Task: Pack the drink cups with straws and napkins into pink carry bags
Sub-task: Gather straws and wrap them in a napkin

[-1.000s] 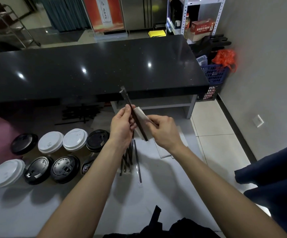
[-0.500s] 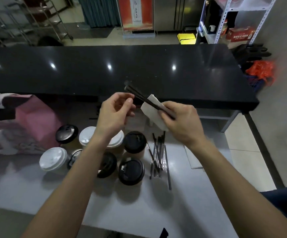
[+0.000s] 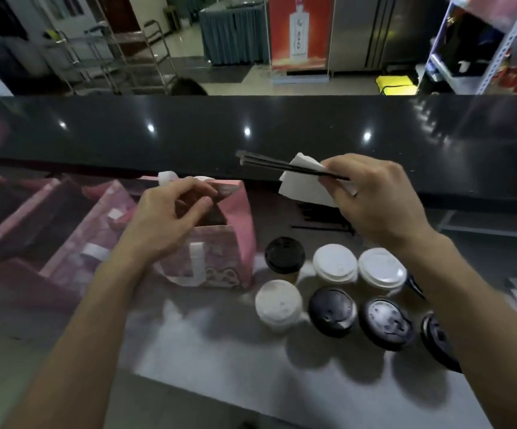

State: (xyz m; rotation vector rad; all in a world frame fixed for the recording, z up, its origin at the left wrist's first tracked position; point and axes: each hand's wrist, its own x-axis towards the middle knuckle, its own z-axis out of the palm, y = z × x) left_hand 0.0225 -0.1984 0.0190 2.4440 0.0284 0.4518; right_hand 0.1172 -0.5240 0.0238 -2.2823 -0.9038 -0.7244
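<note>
My right hand (image 3: 371, 199) pinches two black straws (image 3: 269, 163) together with a folded white napkin (image 3: 303, 188), held in the air above the counter. My left hand (image 3: 164, 218) reaches over the open top of a pink carry bag (image 3: 232, 243) standing at the left, its fingers curled at the bag's rim. Several lidded drink cups stand right of the bag, among them a black-lidded cup (image 3: 284, 254) and a white-lidded cup (image 3: 279, 301).
A raised black counter (image 3: 189, 131) runs across behind the work surface. More pink bags (image 3: 65, 212) lie at the far left. Loose black straws (image 3: 322, 216) lie behind the cups. The pale worktop (image 3: 251, 373) spreads in front.
The view has swung left, bringing the pink bag under my left hand. My left hand has let go of the straws and moved to the bag's top; my right hand keeps the straws and napkin.
</note>
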